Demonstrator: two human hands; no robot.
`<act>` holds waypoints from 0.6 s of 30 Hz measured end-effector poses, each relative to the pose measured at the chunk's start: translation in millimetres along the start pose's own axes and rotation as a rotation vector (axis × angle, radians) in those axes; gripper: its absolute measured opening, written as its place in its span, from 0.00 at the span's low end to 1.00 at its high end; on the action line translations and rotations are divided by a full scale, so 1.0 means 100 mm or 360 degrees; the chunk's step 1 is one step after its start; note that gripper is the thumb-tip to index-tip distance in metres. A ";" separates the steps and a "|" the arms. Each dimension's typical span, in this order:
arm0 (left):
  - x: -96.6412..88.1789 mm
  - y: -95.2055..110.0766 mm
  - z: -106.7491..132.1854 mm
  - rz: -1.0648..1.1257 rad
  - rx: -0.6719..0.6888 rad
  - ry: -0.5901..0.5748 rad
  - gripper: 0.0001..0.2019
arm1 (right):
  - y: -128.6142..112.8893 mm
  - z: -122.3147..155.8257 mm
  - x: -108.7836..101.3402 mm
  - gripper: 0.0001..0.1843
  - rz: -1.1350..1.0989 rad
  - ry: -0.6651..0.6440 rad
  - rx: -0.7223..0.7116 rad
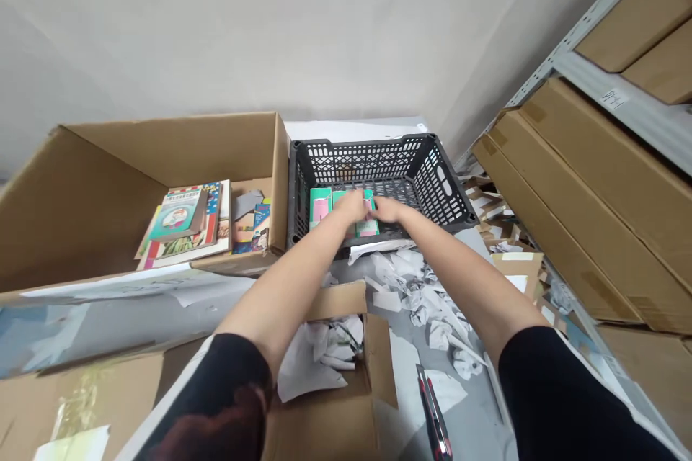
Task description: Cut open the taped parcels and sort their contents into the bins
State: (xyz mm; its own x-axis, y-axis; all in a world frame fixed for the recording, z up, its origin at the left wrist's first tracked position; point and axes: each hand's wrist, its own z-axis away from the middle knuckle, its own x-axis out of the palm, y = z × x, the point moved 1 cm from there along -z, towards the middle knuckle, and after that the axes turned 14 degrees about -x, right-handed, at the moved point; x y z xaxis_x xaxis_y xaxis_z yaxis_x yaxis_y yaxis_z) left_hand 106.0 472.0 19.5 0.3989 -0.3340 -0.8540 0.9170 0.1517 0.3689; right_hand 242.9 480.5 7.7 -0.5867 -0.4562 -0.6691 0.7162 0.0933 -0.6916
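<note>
Both my hands reach into a black plastic crate (354, 148). My left hand (352, 206) is closed at the top of a green-and-pink box (368, 226), its fingertips partly hidden. From the other side my right hand (386, 209) presses its fingers on the right edge of the same box. To the left, a similar green box (321, 205) with a pink panel stands inside the crate's left end. Between them, another green piece is mostly covered by my left hand and forearm.
Left of the crate stands a large cardboard box (227, 131) holding several books (181, 216). In front are an opened carton (324, 425) with white paper, crumpled paper (432, 310) and a red-and-black box cutter (434, 414). Shelves with cartons (595, 209) line the right.
</note>
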 end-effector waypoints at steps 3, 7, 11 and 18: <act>-0.31 -0.14 0.60 0.0303 0.0480 0.0371 0.21 | -0.41 0.52 -0.08 0.27 0.0101 0.0488 -0.0477; -0.49 -0.72 1.76 0.0622 0.0725 0.0641 0.20 | -0.93 1.64 0.21 0.32 -0.0041 0.0537 -0.1110; -0.25 -1.60 2.84 0.0694 0.0310 0.0687 0.18 | -0.90 2.49 0.80 0.34 -0.0290 0.0331 -0.1031; 0.80 -2.75 3.77 0.1543 -0.0623 0.0770 0.24 | 0.01 3.02 1.88 0.24 -0.1192 0.1049 0.0109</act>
State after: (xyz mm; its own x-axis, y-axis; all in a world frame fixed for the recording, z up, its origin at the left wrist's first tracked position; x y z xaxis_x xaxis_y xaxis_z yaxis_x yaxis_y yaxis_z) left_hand -112.1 52.5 -11.9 0.8134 0.4597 -0.3564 0.1280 0.4563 0.8806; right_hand 247.0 127.9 -36.4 -0.9733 0.2073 -0.0985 0.0838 -0.0783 -0.9934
